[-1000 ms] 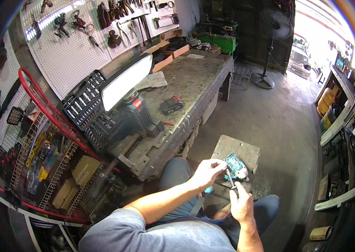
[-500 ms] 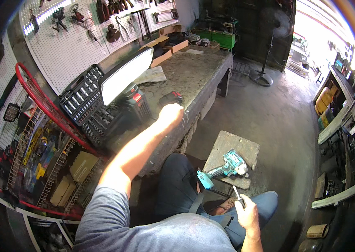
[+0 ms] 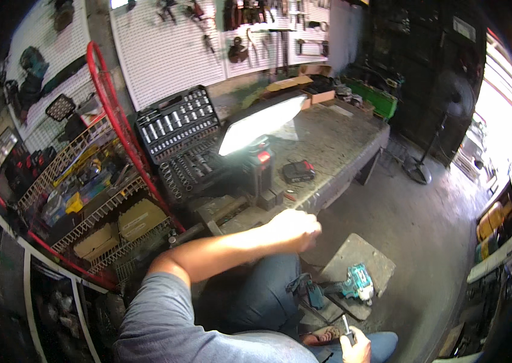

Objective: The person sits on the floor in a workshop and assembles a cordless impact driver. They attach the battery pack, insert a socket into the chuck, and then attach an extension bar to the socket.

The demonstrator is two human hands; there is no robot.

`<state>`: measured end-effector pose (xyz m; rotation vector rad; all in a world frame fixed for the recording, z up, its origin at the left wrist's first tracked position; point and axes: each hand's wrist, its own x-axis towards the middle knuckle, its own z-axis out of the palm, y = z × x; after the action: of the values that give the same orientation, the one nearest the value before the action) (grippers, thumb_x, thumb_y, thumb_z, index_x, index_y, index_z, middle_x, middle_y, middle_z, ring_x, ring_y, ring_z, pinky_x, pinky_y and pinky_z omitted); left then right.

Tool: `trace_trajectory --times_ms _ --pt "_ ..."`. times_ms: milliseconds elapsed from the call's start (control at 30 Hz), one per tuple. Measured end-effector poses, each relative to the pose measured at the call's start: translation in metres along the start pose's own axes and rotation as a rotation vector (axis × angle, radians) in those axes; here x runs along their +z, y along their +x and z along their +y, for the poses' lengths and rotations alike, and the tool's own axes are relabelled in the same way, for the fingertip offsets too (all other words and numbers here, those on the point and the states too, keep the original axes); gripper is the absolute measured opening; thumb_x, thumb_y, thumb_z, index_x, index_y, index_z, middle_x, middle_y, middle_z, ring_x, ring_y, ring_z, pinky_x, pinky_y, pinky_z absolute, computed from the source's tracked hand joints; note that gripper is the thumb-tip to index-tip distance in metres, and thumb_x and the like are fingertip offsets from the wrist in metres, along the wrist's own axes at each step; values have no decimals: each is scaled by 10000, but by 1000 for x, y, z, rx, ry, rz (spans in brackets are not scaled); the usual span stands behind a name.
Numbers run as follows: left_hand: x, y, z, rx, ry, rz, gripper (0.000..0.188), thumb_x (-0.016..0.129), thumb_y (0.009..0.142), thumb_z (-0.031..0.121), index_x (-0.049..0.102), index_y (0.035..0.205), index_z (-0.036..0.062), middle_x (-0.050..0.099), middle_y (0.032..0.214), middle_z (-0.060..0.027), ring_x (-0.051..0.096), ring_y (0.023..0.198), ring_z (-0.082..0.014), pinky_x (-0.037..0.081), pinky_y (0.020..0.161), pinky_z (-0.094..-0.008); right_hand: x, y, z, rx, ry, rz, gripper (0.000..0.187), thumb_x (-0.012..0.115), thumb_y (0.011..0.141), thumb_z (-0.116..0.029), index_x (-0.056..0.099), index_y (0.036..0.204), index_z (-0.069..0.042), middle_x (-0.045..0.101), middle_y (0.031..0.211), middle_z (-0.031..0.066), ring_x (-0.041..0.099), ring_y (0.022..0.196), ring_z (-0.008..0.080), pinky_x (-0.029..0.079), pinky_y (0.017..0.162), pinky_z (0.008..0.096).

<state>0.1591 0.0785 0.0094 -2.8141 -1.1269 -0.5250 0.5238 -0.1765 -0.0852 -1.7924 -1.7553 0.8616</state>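
My left hand (image 3: 295,230) is closed, held out over the bench's near edge above my knee. Whatever its fingers hold, if anything, is hidden. Down by my lap, my right hand (image 3: 357,349) grips a screwdriver (image 3: 348,328) with a dark handle, its shaft pointing up and away. A teal cordless power tool (image 3: 359,283) lies on its side on a low, worn stool (image 3: 370,254) between my legs and the bench. Beyond my left hand, a black battery pack (image 3: 299,171) with a red part rests on the bench, with a small orange-red item (image 3: 290,196) near it.
On the workbench (image 3: 347,136) stand a lit work lamp (image 3: 262,125) and an open socket set (image 3: 177,124). Cardboard boxes (image 3: 319,95) and a green crate (image 3: 374,100) sit at its far end. A red-framed wire rack (image 3: 95,212) is at left, a pedestal fan (image 3: 418,171) far right.
My left hand has drawn back from beside the battery pack toward me, its arm now bent. The view has swung left and up. My right hand still holds the screwdriver.
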Motion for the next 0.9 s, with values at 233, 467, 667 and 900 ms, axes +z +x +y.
trace_trajectory --times_ms 233,467,667,900 --pt "-125 -143 -6 -162 -730 -223 371 848 969 335 786 1165 27 820 1042 -148 786 964 -353 614 900 -422 -8 32 -51 22 -101 -333 348 744 1014 -197 735 1329 -50 786 1094 239 775 1041 379 598 927 463" --pt "-144 -241 -132 -1004 -448 180 345 861 955 275 808 1161 3 837 1068 -169 801 1000 -267 612 929 -404 12 68 -113 -119 -197 -486 372 735 1022 -223 736 1333 -18 794 1147 229 770 1069 395 601 944 470" --pt "-110 -260 -249 -1149 -28 272 376 855 924 337 801 1118 19 793 1090 -257 769 1065 -433 594 925 -519 10 67 -127 -156 -267 -559 344 728 1018 -268 753 1272 -37 784 1148 246 746 1095 445 587 944 498" --pt "-89 -248 -340 -1233 181 303 391 836 932 386 797 1128 50 800 1110 -227 764 1079 -433 603 949 -560 -5 48 -84 221 -287 -622 251 722 1020 -255 768 1141 -40 740 997 171 683 930 355 537 812 454"
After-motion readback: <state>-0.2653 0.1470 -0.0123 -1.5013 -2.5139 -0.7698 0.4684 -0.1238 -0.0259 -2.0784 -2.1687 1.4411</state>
